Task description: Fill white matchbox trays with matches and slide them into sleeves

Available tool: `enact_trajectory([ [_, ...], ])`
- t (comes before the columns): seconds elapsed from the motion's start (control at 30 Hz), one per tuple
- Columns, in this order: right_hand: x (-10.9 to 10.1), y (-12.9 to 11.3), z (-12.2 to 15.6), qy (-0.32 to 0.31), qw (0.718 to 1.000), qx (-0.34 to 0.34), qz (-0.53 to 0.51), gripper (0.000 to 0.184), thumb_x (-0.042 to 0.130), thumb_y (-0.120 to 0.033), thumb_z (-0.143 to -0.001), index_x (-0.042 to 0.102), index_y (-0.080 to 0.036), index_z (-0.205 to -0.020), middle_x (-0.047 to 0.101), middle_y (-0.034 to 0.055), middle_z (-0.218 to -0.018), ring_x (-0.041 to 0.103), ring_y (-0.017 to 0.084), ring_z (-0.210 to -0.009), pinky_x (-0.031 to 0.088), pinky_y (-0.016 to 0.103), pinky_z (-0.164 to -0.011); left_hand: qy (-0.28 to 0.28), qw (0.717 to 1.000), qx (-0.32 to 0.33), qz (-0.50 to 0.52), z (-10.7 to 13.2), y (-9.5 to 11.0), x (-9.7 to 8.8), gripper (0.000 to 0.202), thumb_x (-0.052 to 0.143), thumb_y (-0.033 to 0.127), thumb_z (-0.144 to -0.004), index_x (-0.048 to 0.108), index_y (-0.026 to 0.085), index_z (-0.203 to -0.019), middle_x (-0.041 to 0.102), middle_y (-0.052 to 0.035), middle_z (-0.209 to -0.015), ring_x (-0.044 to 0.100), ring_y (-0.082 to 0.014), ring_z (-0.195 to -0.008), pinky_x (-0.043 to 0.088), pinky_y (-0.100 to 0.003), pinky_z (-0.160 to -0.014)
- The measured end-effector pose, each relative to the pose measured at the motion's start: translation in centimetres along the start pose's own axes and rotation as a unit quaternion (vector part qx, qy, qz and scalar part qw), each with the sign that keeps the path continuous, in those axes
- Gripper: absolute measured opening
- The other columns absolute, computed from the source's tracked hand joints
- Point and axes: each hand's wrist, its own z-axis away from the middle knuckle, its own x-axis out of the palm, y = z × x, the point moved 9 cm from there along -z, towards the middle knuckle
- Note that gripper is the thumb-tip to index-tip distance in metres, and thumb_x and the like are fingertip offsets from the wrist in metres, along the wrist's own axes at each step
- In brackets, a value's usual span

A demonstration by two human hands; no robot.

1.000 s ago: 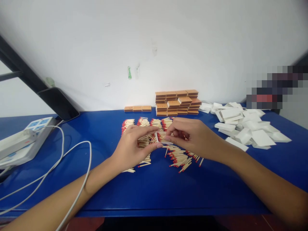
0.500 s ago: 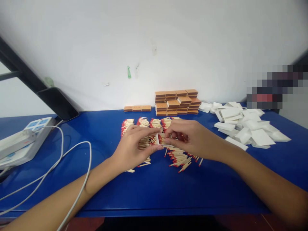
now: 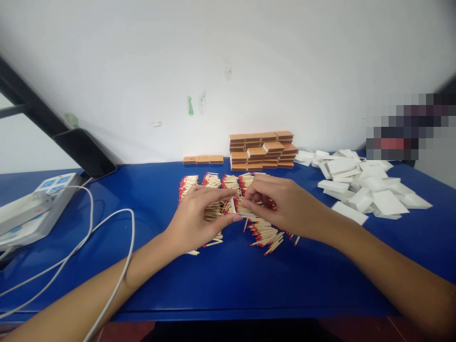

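white tray (image 3: 238, 207) (matches inside) pinched between left hand (image 3: 199, 216), right hand (image 3: 285, 202).

— Starting with the arms: showing bare from the wrist down to the lower edge of view, left arm (image 3: 107, 289) and right arm (image 3: 392, 273) alike.
— Agreeing. Narrowing toward the wrists, broadening toward the elbows, looking smooth all along.
— Moving to the left hand (image 3: 194, 216): showing long, slender fingers (image 3: 217, 193) and a pale, faintly glossy thumbnail (image 3: 236, 217).
— Seeing the same slim build on the right hand (image 3: 285, 204); showing a row of rounded knuckles (image 3: 276, 186), blurring too much for telling anything of the nails.
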Motion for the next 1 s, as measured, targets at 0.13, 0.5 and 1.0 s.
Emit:
enact_trajectory([
  [0.13, -0.5, -0.2, 0.1, 0.009, 1.0, -0.013, -0.007, 0.013, 0.063, -0.027, -0.1, 0.065, -0.019, -0.09, 0.059, 0.0004, -0.08, 0.055, 0.014, -0.072, 0.04, 0.028, -0.067, 0.004, 1.0, -0.016, 0.009, 0.0, -0.4, 0.0, 0.04, 0.083, 0.039, -0.088, 0.072, 0.024, -0.124, 0.079, -0.0026, -0.116, 0.075, -0.0204, -0.1, 0.055, -0.036, -0.096],
  [0.5, -2.1, 0.4, 0.0, 0.053, 0.998, -0.017, -0.001, 0.018, 0.063, -0.034, -0.101, 0.071, -0.021, -0.092, 0.062, 0.0004, -0.077, 0.054, 0.014, -0.066, 0.04, 0.027, -0.062, 0.012, 0.999, -0.047, -0.002, 0.0, -0.7, -0.2, 0.04, 0.083, 0.042, -0.087, 0.074, 0.025, -0.122, 0.079, -0.0033, -0.115, 0.075, -0.0232, -0.103, 0.058, -0.038, -0.096],
  [1.0, 2.9, 3.9, 1.2, -0.212, 0.971, 0.111, -0.008, 0.012, 0.061, -0.012, -0.084, 0.067, -0.021, -0.081, 0.066, -0.0013, -0.073, 0.055, 0.014, -0.063, 0.039, 0.027, -0.058, 0.071, 0.994, -0.074, -0.032, -0.1, -1.5, -1.7, 0.038, 0.081, 0.044, -0.088, 0.075, 0.024, -0.12, 0.078, -0.0037, -0.118, 0.074, -0.0271, -0.112, 0.059, -0.043, -0.099],
])
